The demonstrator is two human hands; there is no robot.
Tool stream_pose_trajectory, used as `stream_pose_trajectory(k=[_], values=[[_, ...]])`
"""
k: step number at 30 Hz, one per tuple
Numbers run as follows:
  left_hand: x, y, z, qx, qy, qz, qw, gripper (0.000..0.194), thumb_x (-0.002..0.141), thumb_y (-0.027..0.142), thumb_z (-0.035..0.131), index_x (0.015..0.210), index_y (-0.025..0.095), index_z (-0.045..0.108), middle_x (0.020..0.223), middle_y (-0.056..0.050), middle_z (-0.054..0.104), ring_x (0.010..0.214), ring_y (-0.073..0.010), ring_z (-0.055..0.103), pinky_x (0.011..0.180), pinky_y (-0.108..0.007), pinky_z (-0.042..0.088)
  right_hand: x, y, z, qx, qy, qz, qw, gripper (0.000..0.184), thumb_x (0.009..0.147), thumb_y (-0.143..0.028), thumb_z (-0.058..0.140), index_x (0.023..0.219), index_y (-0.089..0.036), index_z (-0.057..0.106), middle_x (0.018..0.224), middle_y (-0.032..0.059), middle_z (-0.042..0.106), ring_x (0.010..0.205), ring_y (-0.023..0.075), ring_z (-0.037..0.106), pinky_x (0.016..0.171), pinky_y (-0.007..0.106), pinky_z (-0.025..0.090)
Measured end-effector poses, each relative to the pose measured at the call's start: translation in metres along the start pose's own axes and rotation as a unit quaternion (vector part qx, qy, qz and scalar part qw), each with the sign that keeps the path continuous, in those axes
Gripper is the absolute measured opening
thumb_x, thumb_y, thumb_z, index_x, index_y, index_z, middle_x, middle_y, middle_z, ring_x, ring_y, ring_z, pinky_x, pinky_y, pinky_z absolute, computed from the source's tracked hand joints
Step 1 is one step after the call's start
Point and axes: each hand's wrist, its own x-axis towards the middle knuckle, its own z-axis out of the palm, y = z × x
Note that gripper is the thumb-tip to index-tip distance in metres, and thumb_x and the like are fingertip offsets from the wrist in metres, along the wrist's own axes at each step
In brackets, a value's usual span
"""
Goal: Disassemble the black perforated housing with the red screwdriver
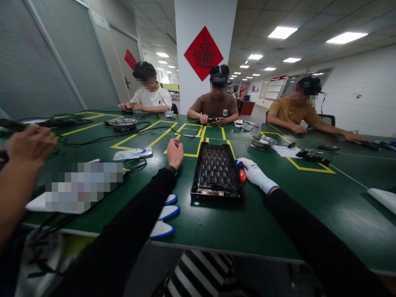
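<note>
Tool (242,175) apparently held in gloved R hand (254,172); L hand (175,154) part-curled, contents can't be told. Blk case (218,199) poss. scratched if grip's lost.

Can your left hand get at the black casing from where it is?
Looks like yes: the left hand is just left of the black casing, with no object visible between them. The gloved right hand is on the opposite side, out of its way.

A black rectangular case (218,171) lies flat and open on the surface (262,231), a red-and-blue tool (242,174) just beside it.
</note>
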Motion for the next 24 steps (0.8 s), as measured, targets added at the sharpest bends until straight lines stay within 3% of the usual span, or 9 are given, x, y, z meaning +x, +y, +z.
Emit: stream_pose_trajectory(k=[3,8,11,15,20,24], values=[[0.000,0.003,0.007,-0.009,0.031,-0.035,0.999,0.023,0.080,0.019,0.038,0.099,0.016,0.050,0.082,-0.005,0.056,0.076,-0.0153,0.053,0.072,-0.027,0.040,-0.001,-0.001,-0.002,-0.008,-0.015,0.020,1.000,0.033,0.075,-0.010,0.043,0.104,-0.019,0.057,0.101,0.0081,0.061,0.093,0.0193,0.054,0.086,0.033,0.042],[0.008,0.026,0.017,0.007,-0.031,0.027,0.999,0.017,0.077,0.018,0.043,0.092,0.016,0.051,0.076,-0.004,0.055,0.073,-0.0164,0.052,0.070,-0.028,0.039,-0.004,-0.005,-0.005,0.027,0.004,0.016,0.999,0.028,0.075,-0.010,0.042,0.096,-0.019,0.057,0.092,0.0058,0.061,0.086,0.0171,0.054,0.083,0.030,0.042],[0.015,0.048,0.019,-0.002,-0.043,0.061,0.997,0.013,0.075,0.018,0.046,0.086,0.016,0.052,0.074,-0.003,0.055,0.071,-0.0161,0.052,0.068,-0.028,0.038,-0.004,-0.002,-0.003,0.035,0.011,0.012,0.999,0.028,0.074,-0.009,0.042,0.095,-0.020,0.057,0.092,0.0048,0.061,0.085,0.0163,0.054,0.082,0.029,0.042],[0.005,0.070,0.021,-0.076,-0.024,0.050,0.996,0.013,0.078,0.021,0.045,0.088,0.017,0.052,0.071,-0.001,0.054,0.066,-0.0143,0.051,0.064,-0.026,0.037,-0.003,0.002,0.002,0.053,0.021,0.004,0.998,0.028,0.073,-0.008,0.042,0.094,-0.020,0.057,0.092,0.0039,0.062,0.085,0.0161,0.055,0.083,0.030,0.041],[-0.032,0.058,0.022,-0.117,-0.048,0.067,0.990,0.013,0.077,0.019,0.045,0.088,0.018,0.052,0.068,0.001,0.052,0.065,-0.0128,0.049,0.065,-0.025,0.038,-0.002,0.004,0.005,0.083,0.038,-0.010,0.996,0.028,0.073,-0.008,0.041,0.093,-0.020,0.057,0.099,0.0042,0.061,0.093,0.0165,0.055,0.089,0.032,0.040],[-0.041,0.049,0.024,-0.121,-0.070,0.072,0.988,0.016,0.079,0.019,0.041,0.090,0.017,0.052,0.069,0.001,0.050,0.064,-0.0125,0.048,0.064,-0.024,0.038,-0.002,0.002,0.004,0.109,0.049,-0.010,0.993,0.028,0.072,-0.008,0.041,0.092,-0.019,0.057,0.101,0.0051,0.061,0.094,0.0169,0.055,0.089,0.033,0.040]])
